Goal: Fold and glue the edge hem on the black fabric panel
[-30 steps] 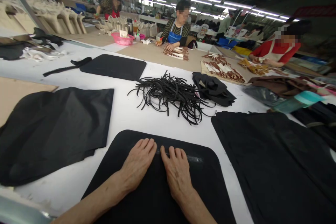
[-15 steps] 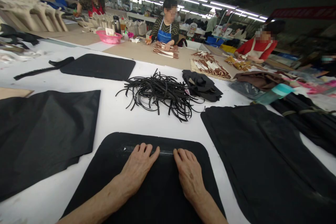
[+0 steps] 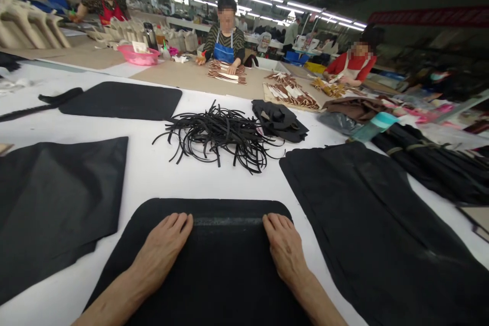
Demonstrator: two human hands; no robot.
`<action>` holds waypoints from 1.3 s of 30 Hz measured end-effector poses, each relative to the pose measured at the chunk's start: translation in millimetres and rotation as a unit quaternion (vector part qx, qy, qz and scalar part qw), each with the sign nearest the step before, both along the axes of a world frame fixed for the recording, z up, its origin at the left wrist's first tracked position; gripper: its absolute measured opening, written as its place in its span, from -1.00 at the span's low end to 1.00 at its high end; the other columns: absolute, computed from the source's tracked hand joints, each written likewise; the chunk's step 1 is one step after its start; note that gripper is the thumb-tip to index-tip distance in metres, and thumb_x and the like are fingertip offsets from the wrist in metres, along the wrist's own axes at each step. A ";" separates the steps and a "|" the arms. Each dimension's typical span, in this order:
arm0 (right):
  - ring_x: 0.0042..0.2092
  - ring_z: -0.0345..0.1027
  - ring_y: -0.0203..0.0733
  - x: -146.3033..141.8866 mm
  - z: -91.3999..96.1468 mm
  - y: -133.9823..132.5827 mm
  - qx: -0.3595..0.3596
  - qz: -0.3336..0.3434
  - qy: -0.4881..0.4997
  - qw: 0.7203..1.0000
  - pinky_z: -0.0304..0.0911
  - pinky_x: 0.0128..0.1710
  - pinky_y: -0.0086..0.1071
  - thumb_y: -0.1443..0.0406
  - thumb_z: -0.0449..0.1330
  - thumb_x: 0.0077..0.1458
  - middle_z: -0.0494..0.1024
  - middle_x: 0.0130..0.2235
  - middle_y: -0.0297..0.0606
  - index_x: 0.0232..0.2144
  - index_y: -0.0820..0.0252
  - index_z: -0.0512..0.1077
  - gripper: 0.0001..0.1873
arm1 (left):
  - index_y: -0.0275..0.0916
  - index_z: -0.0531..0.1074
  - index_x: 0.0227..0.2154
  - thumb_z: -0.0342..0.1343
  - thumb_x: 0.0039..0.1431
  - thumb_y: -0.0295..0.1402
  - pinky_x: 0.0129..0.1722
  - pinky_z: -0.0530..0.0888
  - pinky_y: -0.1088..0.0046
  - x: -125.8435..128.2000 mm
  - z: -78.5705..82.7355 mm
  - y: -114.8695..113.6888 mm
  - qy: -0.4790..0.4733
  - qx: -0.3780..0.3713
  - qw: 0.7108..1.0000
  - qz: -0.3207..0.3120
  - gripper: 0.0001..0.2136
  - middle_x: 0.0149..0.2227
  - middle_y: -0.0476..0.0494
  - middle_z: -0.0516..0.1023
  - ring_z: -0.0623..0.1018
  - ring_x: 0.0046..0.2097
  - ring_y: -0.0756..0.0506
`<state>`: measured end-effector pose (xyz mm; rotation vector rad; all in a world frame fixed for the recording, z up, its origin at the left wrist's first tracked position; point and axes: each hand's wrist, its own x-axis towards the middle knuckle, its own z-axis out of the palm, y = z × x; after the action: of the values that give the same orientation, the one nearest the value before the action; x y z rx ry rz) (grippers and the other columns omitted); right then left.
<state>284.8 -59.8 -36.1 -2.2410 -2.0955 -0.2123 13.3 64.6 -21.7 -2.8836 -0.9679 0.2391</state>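
Observation:
A black panel with rounded corners (image 3: pixel 225 270) lies flat on the white table in front of me. A narrow shiny strip (image 3: pixel 227 221) runs across it near its far edge. My left hand (image 3: pixel 160 249) lies flat on the panel at the strip's left end, fingers stretched out. My right hand (image 3: pixel 284 247) lies flat at the strip's right end, fingers together and extended. Neither hand holds anything.
A heap of thin black strips (image 3: pixel 217 135) lies beyond the panel. Black fabric sheets lie at the left (image 3: pixel 53 198) and right (image 3: pixel 367 214), another black panel (image 3: pixel 122 101) at the far left, folded black cloth (image 3: pixel 278 119) behind. Three people work at far tables.
My hands slid apart along the shiny strip, the left one leftward and the right one rightward, from touching at the middle to its two ends.

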 end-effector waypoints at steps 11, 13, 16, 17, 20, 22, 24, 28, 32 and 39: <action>-0.18 0.25 -0.06 -2.3 0.2 -2.0 -0.008 -0.017 -0.059 0.998 0.17 -0.15 -0.21 0.56 0.01 0.03 0.39 -0.25 -0.13 -0.13 0.29 0.36 -0.66 | -0.36 0.35 -0.04 -0.25 0.03 -0.75 -0.09 0.40 0.31 -29.6 9.1 13.0 -0.058 -0.031 0.995 0.078 -0.52 -0.09 -0.25 0.40 0.39 -0.06 -0.17; -0.17 0.26 -0.06 0.7 0.3 -4.7 -0.001 -0.022 -0.050 0.998 0.17 -0.17 -0.23 0.58 -0.01 0.03 0.40 -0.23 -0.14 -0.14 0.25 0.36 -0.63 | -0.36 0.36 -0.08 -0.24 0.05 -0.73 -0.14 0.40 0.31 -35.3 11.6 18.4 -0.068 -0.032 0.992 0.106 -0.57 -0.12 -0.25 0.40 0.39 -0.08 -0.18; -0.20 0.29 -0.05 5.5 0.1 -5.9 0.012 -0.062 -0.052 0.997 0.17 -0.24 -0.24 0.57 -0.02 0.04 0.42 -0.25 -0.15 -0.24 0.21 0.40 -0.68 | -0.35 0.37 -0.13 -0.22 0.07 -0.71 -0.14 0.40 0.32 -47.0 11.9 24.2 -0.078 -0.015 0.987 0.140 -0.62 -0.11 -0.25 0.39 0.39 -0.08 -0.17; -0.23 0.30 -0.04 5.9 0.9 -4.5 0.015 -0.079 -0.058 0.995 0.17 -0.28 -0.23 0.56 -0.02 0.05 0.43 -0.27 -0.15 -0.28 0.21 0.40 -0.71 | -0.34 0.37 -0.14 -0.22 0.08 -0.71 -0.13 0.40 0.31 -49.2 12.0 24.4 -0.082 -0.006 0.986 0.146 -0.63 -0.10 -0.25 0.39 0.39 -0.08 -0.18; -0.27 0.31 -0.02 -1.4 8.2 7.5 0.026 -0.118 -0.062 0.991 0.15 -0.31 -0.21 0.52 -0.02 0.08 0.44 -0.32 -0.14 -0.32 0.23 0.40 -0.76 | -0.34 0.38 -0.15 -0.19 0.09 -0.69 -0.07 0.38 0.25 -43.0 13.7 17.1 -0.105 0.001 0.985 0.137 -0.65 -0.08 -0.26 0.41 0.38 -0.07 -0.20; -0.25 0.31 -0.05 -14.6 15.8 21.7 0.029 -0.105 -0.025 0.994 0.16 -0.27 -0.23 0.50 -0.01 0.11 0.45 -0.30 -0.15 -0.28 0.23 0.40 -0.77 | -0.33 0.37 -0.13 -0.16 0.11 -0.67 -0.01 0.35 0.25 -28.0 14.8 5.6 -0.140 -0.032 0.986 0.088 -0.66 -0.07 -0.24 0.43 0.38 -0.04 -0.18; -0.23 0.31 -0.11 -31.8 22.4 38.9 0.021 -0.062 0.034 0.997 0.17 -0.23 -0.27 0.47 0.01 0.14 0.45 -0.25 -0.20 -0.24 0.20 0.39 -0.79 | -0.30 0.36 -0.09 -0.14 0.12 -0.64 0.04 0.32 0.30 -8.5 14.0 -9.1 -0.176 -0.084 0.981 -0.001 -0.66 -0.04 -0.19 0.43 0.38 -0.01 -0.15; -0.15 0.28 -0.15 -59.2 25.7 71.5 -0.005 0.010 0.096 0.995 0.15 -0.17 -0.31 0.39 0.09 0.14 0.42 -0.16 -0.24 -0.17 0.14 0.36 -0.82 | -0.30 0.29 -0.01 -0.07 0.12 -0.53 0.17 0.20 0.29 23.1 5.7 -33.5 -0.201 -0.153 0.952 -0.171 -0.66 0.08 -0.19 0.35 0.28 0.13 -0.16; -0.17 0.27 -0.13 -61.2 22.8 90.8 -0.033 0.020 0.101 0.994 0.13 -0.20 -0.30 0.33 0.18 0.09 0.44 -0.24 -0.27 -0.23 0.12 0.38 -0.85 | -0.29 0.23 0.05 -0.04 0.15 -0.46 0.19 0.17 0.25 30.4 -5.2 -38.7 -0.204 -0.169 0.943 -0.202 -0.63 0.14 -0.24 0.28 0.21 0.19 -0.17; -0.26 0.26 -0.22 -36.8 31.3 94.4 -0.076 0.033 0.127 0.988 0.10 -0.27 -0.39 0.20 0.27 0.01 0.40 -0.37 -0.37 -0.49 0.14 0.36 -0.82 | -0.27 0.21 0.06 -0.04 0.12 -0.50 0.21 0.15 0.18 26.6 -12.3 -37.0 -0.226 -0.158 0.945 -0.174 -0.60 0.18 -0.24 0.24 0.17 0.22 -0.18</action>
<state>248.0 34.6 -4.8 -2.1380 -2.1058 0.2333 39.9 27.6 -34.0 -3.4236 -0.4695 -0.3412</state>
